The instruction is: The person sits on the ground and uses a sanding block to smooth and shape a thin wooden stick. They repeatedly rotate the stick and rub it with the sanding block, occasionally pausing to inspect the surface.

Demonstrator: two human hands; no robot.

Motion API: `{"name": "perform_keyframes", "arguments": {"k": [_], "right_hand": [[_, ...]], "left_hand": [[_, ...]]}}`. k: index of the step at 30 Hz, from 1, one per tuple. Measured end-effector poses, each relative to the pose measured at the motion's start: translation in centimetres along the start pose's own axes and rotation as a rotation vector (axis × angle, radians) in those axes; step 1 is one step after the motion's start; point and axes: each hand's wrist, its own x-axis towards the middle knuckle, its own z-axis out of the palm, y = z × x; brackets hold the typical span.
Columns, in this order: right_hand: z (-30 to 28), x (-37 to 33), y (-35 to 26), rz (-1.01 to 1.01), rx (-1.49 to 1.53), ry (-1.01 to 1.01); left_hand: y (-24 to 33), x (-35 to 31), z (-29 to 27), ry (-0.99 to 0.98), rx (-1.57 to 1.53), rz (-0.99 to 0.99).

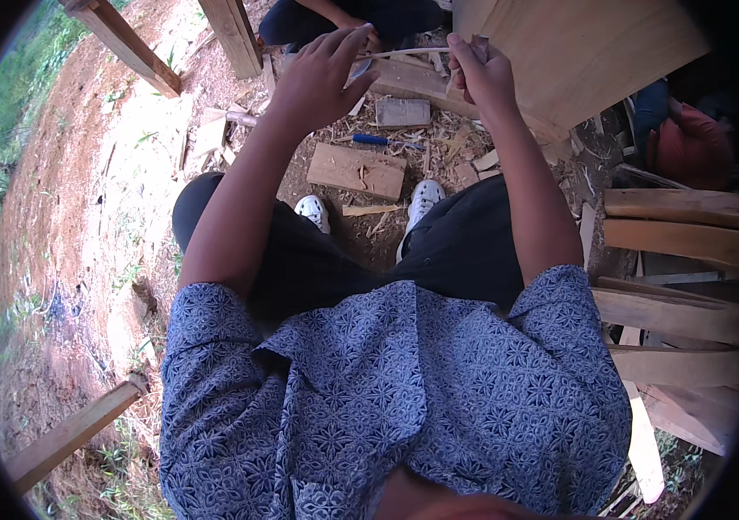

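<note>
My right hand [484,80] is closed around one end of a thin pale wooden stick [404,53]. A small brown piece [479,45], perhaps folded, pokes out above its fingers; I cannot tell its kind. The stick runs left to my left hand [322,80], whose fingers are stretched out with the thumb apart. Whether the stick's far end touches that hand is hidden. Below the hands, a blue-handled tool [371,139] lies among shavings. Nearer my feet is a flat wooden block [356,171], with a greyish block [402,113] beyond it.
A person in dark clothes sits across from me, a hand [359,29] showing. Another person in a red garment [690,147] is at the right. A large wooden board [577,61] leans at the far right, above stacked planks [677,312]. Wooden posts [131,48] stand at the left.
</note>
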Motion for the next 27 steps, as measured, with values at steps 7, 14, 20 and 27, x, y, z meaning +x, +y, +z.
{"name": "perform_keyframes", "arguments": {"k": [7,14,20,27], "right_hand": [[3.1,-1.9,0.8,0.109,-0.066,-0.162],[3.4,-1.2,0.9,-0.043,-0.103,-0.287],[3.7,-2.1,-0.2,-0.310,-0.239,-0.385],[3.8,-1.5,1.1,-0.189,-0.112,-0.360]], "left_hand": [[1.5,-0.4,2.0,-0.222,0.064,-0.135],[1.5,2.1,-0.6,-0.350,0.003,-0.288],[0.8,2.4,-1.2,-0.412,0.159,-0.318],[0.9,2.8,-1.4,-0.368,0.165,-0.145]]}}
